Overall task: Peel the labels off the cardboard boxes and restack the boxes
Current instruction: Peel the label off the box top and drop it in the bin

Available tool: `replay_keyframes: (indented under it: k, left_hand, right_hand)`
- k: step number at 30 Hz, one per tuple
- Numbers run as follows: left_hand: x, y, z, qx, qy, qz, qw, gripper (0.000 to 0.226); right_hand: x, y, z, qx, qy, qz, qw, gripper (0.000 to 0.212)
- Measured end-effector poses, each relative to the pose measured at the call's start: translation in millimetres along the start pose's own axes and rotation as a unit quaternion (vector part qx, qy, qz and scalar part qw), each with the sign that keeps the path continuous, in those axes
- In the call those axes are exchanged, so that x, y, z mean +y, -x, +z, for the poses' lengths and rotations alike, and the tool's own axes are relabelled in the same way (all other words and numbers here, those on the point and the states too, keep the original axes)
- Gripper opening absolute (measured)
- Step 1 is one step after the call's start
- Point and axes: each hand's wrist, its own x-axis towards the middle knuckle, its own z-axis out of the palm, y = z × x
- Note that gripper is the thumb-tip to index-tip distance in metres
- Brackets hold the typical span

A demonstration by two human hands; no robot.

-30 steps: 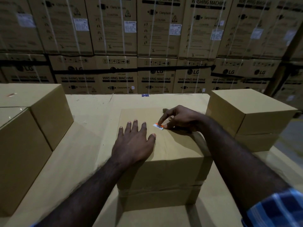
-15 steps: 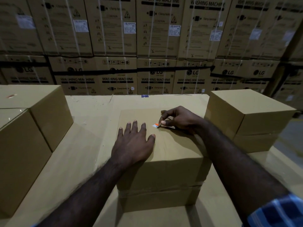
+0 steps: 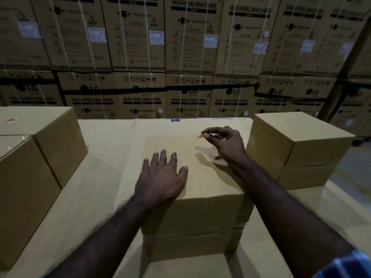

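Note:
A plain cardboard box (image 3: 200,209) sits in front of me on top of another box, on a cardboard surface. My left hand (image 3: 160,177) presses flat on its top with fingers spread. My right hand (image 3: 222,141) is raised above the far part of the box top, with thumb and forefinger pinching a small label (image 3: 200,135), which is blurred and lifted off the box. The box top where the label sat looks bare.
A stack of two boxes (image 3: 299,149) stands to the right, and two more boxes (image 3: 36,149) to the left, one with a small red mark on top. A wall of strapped washing machine cartons (image 3: 186,57) fills the background. A small blue tag (image 3: 175,119) lies at the surface's far edge.
My right hand has peeled the orange and white label off the box top and lifted it up and away. My left hand has stayed pressed on the box.

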Motion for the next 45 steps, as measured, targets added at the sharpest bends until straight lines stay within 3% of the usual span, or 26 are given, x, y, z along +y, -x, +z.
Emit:
replay_keyframes:
  k: [3,9,15,21,24,28,33,39,42,45]
  left_hand:
    - [-0.1,1.1,-0.1,0.002,-0.001,0.001,1.000,0.068]
    - [0.6,1.7,-0.4,0.002,-0.002,-0.001,1.000,0.068]
    - [0.1,2.5,-0.4,0.002,0.000,0.003,1.000,0.068]
    - [-1.5,1.9,0.8,0.003,0.000,0.007,1.000,0.068]
    - [-2.4,1.3,1.7,0.006,0.004,0.011,1.000,0.068]
    - [-2.6,-0.1,2.2,0.003,0.005,0.007,1.000,0.068]
    - [-2.0,-0.2,2.7,0.006,0.005,0.005,1.000,0.068]
    - [-2.8,-0.7,2.8,0.004,0.007,0.008,1.000,0.068]
    - [-2.5,-0.5,3.2,0.007,0.003,0.005,1.000,0.069]
    - [-2.3,0.3,2.9,0.006,0.007,0.008,1.000,0.068]
  right_hand:
    - [2.7,-0.1,-0.7,0.019,0.028,-0.018,0.999,0.011]
    - [-4.2,8.6,1.5,-0.044,0.026,-0.021,0.998,0.015]
    - [-1.4,9.6,4.5,-0.056,0.043,-0.028,0.997,0.016]
    - [-1.7,10.7,4.1,-0.085,0.081,-0.023,0.993,0.040]
    - [-2.7,13.0,8.5,-0.138,0.161,-0.034,0.977,0.059]
    - [6.5,2.5,20.2,-0.157,0.359,-0.034,0.919,0.083]
    - [16.1,-4.2,24.9,-0.101,0.402,-0.016,0.910,0.075]
    - [6.9,-5.0,19.2,-0.180,0.339,0.013,0.923,0.090]
    - [6.1,-4.2,17.6,-0.172,0.311,0.033,0.934,0.083]
    - [8.8,-1.7,21.0,-0.142,0.359,0.016,0.922,0.071]
